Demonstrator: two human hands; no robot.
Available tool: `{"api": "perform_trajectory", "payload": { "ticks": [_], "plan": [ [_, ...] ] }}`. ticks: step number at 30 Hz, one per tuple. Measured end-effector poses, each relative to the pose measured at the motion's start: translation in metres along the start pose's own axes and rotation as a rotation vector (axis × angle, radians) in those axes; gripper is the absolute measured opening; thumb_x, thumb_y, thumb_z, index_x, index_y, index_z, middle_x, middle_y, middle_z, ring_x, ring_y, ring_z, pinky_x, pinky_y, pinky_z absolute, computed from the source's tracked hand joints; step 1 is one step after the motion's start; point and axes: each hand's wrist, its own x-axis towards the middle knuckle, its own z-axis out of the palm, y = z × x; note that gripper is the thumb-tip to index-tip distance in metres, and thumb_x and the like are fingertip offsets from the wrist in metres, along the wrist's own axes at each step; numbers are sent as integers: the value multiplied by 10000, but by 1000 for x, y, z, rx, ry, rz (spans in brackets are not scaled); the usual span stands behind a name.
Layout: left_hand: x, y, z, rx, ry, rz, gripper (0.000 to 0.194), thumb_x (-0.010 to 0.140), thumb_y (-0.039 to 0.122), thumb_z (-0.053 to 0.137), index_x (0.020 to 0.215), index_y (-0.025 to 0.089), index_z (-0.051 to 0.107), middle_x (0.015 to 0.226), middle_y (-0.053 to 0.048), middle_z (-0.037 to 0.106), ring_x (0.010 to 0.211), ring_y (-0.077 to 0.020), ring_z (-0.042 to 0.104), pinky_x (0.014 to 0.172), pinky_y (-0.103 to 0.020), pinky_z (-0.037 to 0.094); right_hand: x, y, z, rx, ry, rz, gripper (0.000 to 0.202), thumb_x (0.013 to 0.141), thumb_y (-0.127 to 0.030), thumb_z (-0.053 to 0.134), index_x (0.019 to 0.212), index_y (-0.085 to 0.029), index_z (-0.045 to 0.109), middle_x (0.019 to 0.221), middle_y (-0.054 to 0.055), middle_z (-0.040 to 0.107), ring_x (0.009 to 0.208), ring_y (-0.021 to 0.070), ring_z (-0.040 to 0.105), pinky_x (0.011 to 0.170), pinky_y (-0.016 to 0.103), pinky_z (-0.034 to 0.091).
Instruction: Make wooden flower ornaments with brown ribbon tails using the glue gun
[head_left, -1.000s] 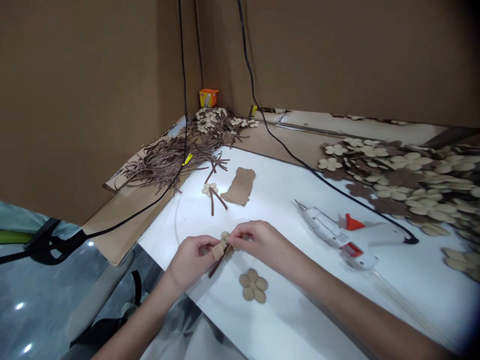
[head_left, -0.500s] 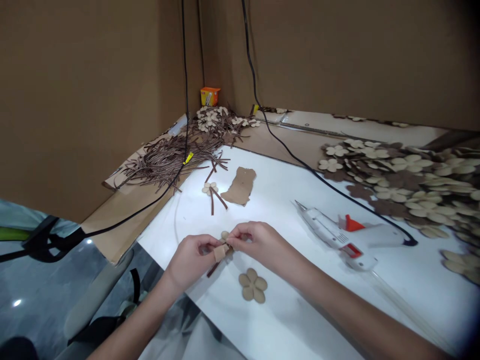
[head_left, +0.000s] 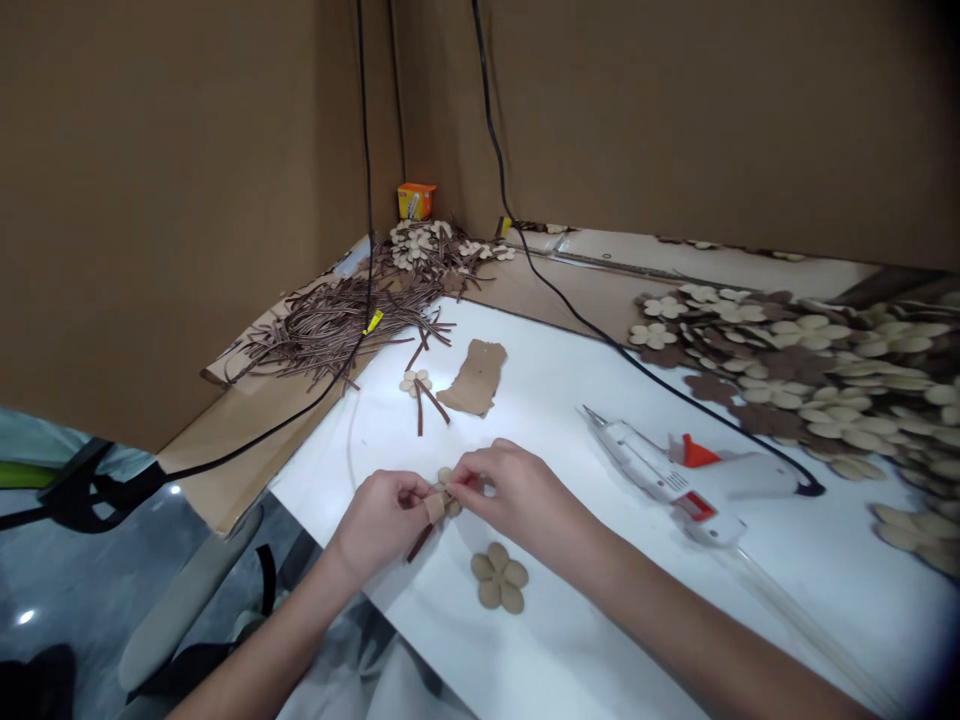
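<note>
Cardboard walls (head_left: 165,200) screen the back and left of a white board (head_left: 585,640), whose pale, flat face probably serves to keep small parts easy to see. Near its front edge, the left hand (head_left: 379,520) and right hand (head_left: 517,490) meet over a small flower (head_left: 445,476), thumbs and fingertips pinched on it from opposite sides, likely so one steadies while the other works. A dark strip (head_left: 419,543) pokes out below; a tan scrap (head_left: 436,508) sits at the left thumb, perhaps as padding, though I cannot tell whether it is wrapped or pinched. Just below the hands lies a larger flower (head_left: 500,578), within easy reach. Beyond them, another flower with strips (head_left: 415,382) rests beside torn cardboard (head_left: 474,378). To the right, a glue gun (head_left: 667,480) lies on its side, nozzle away from the forearm, seemingly for safety. Loose strips (head_left: 322,325) and heaped flower cut-outs (head_left: 817,340) are kept apart at opposite sides, presumably for sorting.
</note>
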Motion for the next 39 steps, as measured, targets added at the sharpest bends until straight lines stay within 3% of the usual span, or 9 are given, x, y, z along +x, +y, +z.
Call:
{"api": "perform_trajectory", "payload": {
  "ticks": [4, 11, 18, 23, 30, 39],
  "plan": [
    [1, 2, 1, 7, 18, -25, 181, 697, 293, 545, 592, 150, 584, 510, 14, 550, 425, -86, 437, 409, -191, 334, 0, 1, 1, -50, 20, -62, 141, 779, -184, 549, 665, -206, 630, 674, 3, 640, 776, 177, 521, 651, 256, 401],
    [2, 6, 3, 23, 30, -84, 194, 685, 318, 555, 578, 158, 578, 463, 37, 525, 357, -69, 393, 361, -188, 292, 4, 2, 1, -14, -11, 40, 127, 751, -177, 565, 656, -215, 638, 678, -15, 660, 780, 167, 557, 647, 249, 411],
    [5, 4, 1, 31, 51, -76, 162, 655, 283, 582, 595, 136, 617, 548, -3, 597, 483, -97, 498, 424, -180, 353, 4, 1, 2, -24, -12, 42, 126, 751, -161, 558, 655, -209, 625, 677, -13, 662, 780, 169, 558, 645, 247, 414],
    [4, 6, 2, -28, 7, -126, 153, 660, 287, 566, 586, 153, 574, 487, 20, 561, 342, -79, 413, 325, -192, 312, 3, 2, 4, -22, -4, 77, 120, 734, -172, 553, 634, -213, 606, 650, -16, 644, 744, 167, 548, 612, 245, 392],
    [5, 4, 2, -9, 12, -108, 135, 668, 262, 558, 592, 153, 584, 489, 15, 574, 347, -80, 438, 340, -186, 324, 3, 4, 6, 7, 12, 118, 75, 714, -201, 545, 669, -227, 600, 651, -18, 620, 709, 160, 548, 591, 246, 372],
    [4, 6, 2, 23, 23, -78, 138, 661, 269, 565, 607, 148, 604, 506, 11, 577, 393, -85, 463, 372, -181, 323, 10, 5, 3, 41, -71, 181, 49, 702, -204, 545, 721, -221, 503, 662, -24, 592, 679, 151, 535, 563, 237, 353]
  ]
}}
